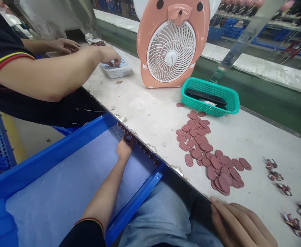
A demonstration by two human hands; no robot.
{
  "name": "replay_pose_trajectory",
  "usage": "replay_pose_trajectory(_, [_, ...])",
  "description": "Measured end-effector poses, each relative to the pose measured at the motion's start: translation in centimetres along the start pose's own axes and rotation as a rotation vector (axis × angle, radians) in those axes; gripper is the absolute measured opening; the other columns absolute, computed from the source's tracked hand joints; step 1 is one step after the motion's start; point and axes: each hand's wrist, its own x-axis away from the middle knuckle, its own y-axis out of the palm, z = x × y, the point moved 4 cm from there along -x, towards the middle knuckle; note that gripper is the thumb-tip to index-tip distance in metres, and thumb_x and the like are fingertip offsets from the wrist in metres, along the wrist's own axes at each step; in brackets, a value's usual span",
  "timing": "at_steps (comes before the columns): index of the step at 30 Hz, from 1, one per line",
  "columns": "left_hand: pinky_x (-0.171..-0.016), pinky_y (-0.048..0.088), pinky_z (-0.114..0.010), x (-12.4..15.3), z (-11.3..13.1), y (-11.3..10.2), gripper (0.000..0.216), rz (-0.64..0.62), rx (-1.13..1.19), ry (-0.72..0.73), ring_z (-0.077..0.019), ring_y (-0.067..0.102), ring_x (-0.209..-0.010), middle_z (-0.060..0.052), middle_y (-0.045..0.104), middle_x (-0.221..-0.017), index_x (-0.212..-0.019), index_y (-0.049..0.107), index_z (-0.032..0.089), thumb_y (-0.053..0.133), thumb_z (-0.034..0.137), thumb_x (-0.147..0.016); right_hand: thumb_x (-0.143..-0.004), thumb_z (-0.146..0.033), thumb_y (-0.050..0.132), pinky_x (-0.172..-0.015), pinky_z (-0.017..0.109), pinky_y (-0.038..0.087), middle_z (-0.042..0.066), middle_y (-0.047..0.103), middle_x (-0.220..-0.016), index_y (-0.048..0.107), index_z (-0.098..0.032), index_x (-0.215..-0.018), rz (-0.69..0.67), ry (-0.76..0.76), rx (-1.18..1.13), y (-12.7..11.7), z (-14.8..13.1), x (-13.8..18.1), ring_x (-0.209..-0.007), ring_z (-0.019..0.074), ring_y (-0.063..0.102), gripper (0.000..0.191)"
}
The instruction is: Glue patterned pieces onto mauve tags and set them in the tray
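My left hand (125,148) reaches into a blue tray (135,212) below the table edge. Its fingers are curled at a row of small dark brown figures (146,151) along the tray's far side. Something dark shows at the fingertips, too small to make out. My right hand (240,223) lies over the table's front edge, fingers stretched out and no object seen in it. Beyond it, reddish-brown oval pieces (202,140), some with small holes, are spread in a loose pile. Several small brown figures (283,188) lie on the table to the right.
A pink animal-shaped fan (171,51) stands at the back of the table (150,109). Beside it is a green basket (209,109) with a dark object inside. At left, a co-worker's arm (44,75) reaches into a white basket (118,72).
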Motion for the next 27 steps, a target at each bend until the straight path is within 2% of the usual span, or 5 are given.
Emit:
replay_pose_trajectory(4, [-0.082,0.057,-0.044,-0.9,-0.3,0.3,0.032,-0.034,-0.015,-0.020,-0.0234,0.066,-0.098,-0.009,0.066,-0.117,-0.121,0.062,0.018,0.062,0.036,-0.093,-0.074,0.002,0.080,-0.074,0.033,0.052,0.009,0.076,-0.078,0.068,-0.006,-0.095,-0.001,-0.019,-0.008,0.0,-0.1,-0.3,-0.072,0.0156,0.061,0.026])
replay_pose_trajectory(10, [-0.082,0.057,-0.044,-0.4,-0.5,0.9,0.032,-0.060,-0.018,-0.027,-0.0234,0.066,-0.098,-0.009,0.066,-0.117,-0.120,0.062,0.018,0.062,0.036,-0.093,-0.074,-0.001,0.081,-0.075,0.034,0.052,0.009,0.076,-0.078,0.069,-0.006,-0.095,-0.007,-0.001,-0.017,0.1,0.1,0.1,-0.072,0.0162,0.061,0.025])
replay_pose_trajectory(15, [-0.083,0.057,-0.044,-0.2,-0.3,0.2,0.034,-0.028,0.004,-0.021,-0.0236,0.066,-0.098,-0.009,0.065,-0.119,-0.123,0.061,0.018,0.062,0.036,-0.094,-0.075,-0.001,0.081,-0.075,0.033,0.052,0.008,0.076,-0.078,0.069,-0.007,-0.095,-0.004,0.012,-0.015,0.1,0.0,0.2,-0.071,0.0158,0.061,0.024])
replay_pose_trajectory(19, [-0.084,0.057,-0.045,-1.4,-0.3,-0.8,0.037,0.022,0.016,-0.042,-0.0242,0.066,-0.099,-0.010,0.064,-0.121,-0.127,0.058,0.019,0.060,0.037,-0.094,-0.077,-0.004,0.080,-0.075,0.033,0.052,0.007,0.076,-0.078,0.069,-0.008,-0.095,0.001,0.030,-0.015,0.3,-0.1,0.0,-0.071,0.0163,0.062,0.021])
replay_pose_trajectory(27, [-0.083,0.057,-0.044,-3.0,-0.3,-0.7,0.032,-0.025,0.014,-0.052,-0.0237,0.066,-0.099,-0.009,0.065,-0.119,-0.121,0.062,0.018,0.062,0.036,-0.093,-0.077,-0.002,0.079,-0.074,0.033,0.052,0.006,0.076,-0.076,0.069,-0.009,-0.093,0.006,0.009,-0.001,0.1,-0.1,-0.5,-0.069,0.0165,0.062,0.021])
